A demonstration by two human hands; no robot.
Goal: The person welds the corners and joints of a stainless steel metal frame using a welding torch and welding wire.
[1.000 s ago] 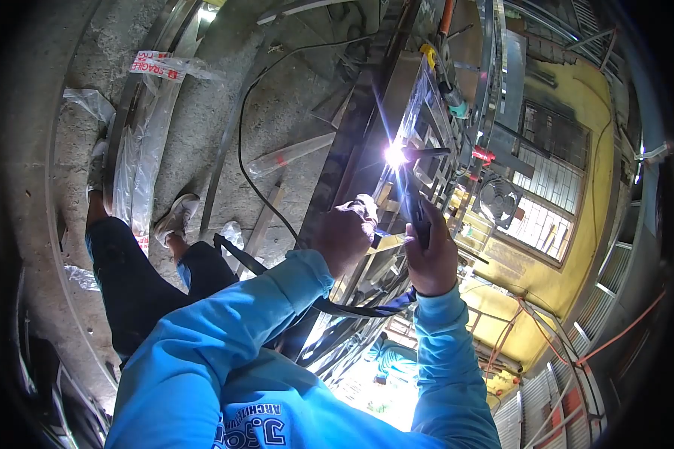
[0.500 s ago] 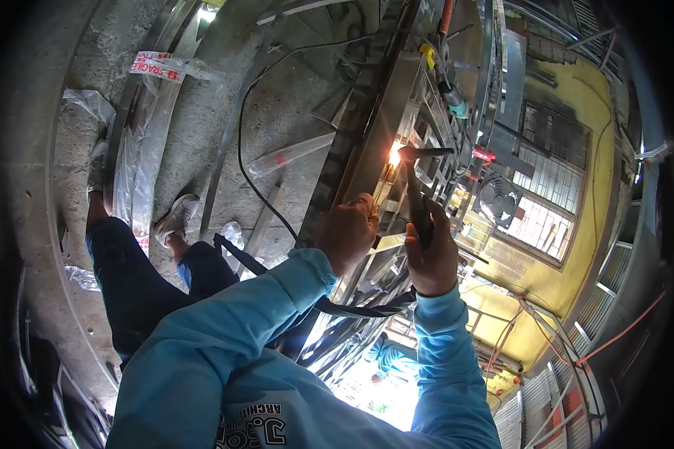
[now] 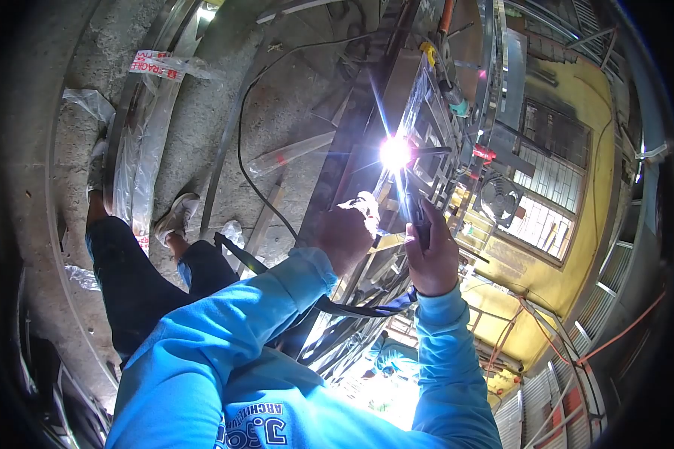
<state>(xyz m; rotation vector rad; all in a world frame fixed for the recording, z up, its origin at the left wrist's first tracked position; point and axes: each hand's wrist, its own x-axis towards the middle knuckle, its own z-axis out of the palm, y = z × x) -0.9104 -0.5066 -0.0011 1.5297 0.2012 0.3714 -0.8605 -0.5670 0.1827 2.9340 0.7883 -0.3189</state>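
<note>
My right hand [image 3: 433,251] is wrapped round the black handle of a tool [image 3: 419,224], which points up at a dazzling white-blue welding arc [image 3: 395,153]. Below and left of the arc, my left hand [image 3: 348,230] is closed at the lower end of a narrow metal strip [image 3: 383,187]. The strip runs up into the glare, beside a long dark metal beam [image 3: 356,161]. Glare washes out my left fingertips and hides the tool's tip.
A black cable [image 3: 241,142] curves over the concrete floor [image 3: 202,120]. Plastic-wrapped bars [image 3: 138,157] lie near my legs. A teal power tool [image 3: 454,99] rests beyond the arc. At right are a fan [image 3: 499,198] and a yellow wall [image 3: 588,142]. Another person's blue sleeve [image 3: 397,361] shows below.
The small orange glow at the tool's tip has become a large white-blue arc with rays. Light on my sleeves and left hand is brighter. Both hands have hardly moved.
</note>
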